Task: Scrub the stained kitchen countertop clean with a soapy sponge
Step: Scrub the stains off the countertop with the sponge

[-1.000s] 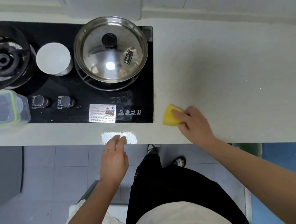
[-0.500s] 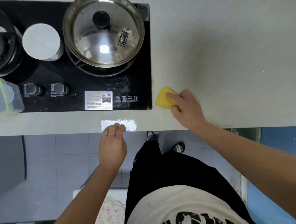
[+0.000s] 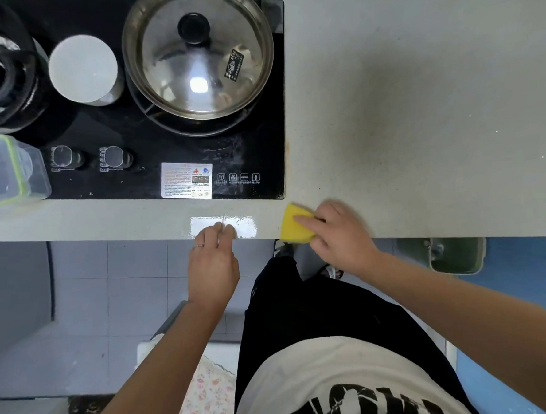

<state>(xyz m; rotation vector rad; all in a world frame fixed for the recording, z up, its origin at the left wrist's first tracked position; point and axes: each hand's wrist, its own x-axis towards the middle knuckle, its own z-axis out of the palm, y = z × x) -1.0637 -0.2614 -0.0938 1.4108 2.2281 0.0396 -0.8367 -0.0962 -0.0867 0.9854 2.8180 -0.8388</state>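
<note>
Head view, looking down: the right hand [image 3: 340, 234] held a yellow sponge [image 3: 293, 226] flat on the pale desk [image 3: 418, 102] at its near edge. Its fingers [image 3: 304, 219] lay over the top and curled round the sponge's side. The sponge poked out left of those fingers, just short of the black hob [image 3: 261, 143]. The left hand [image 3: 213, 265] rested relaxed, nearly straight fingers on the desk's wet front lip, holding nothing. The sponge looked light, soft and squashy, and probably slippery with soap, so a top-and-sides hold suited it.
</note>
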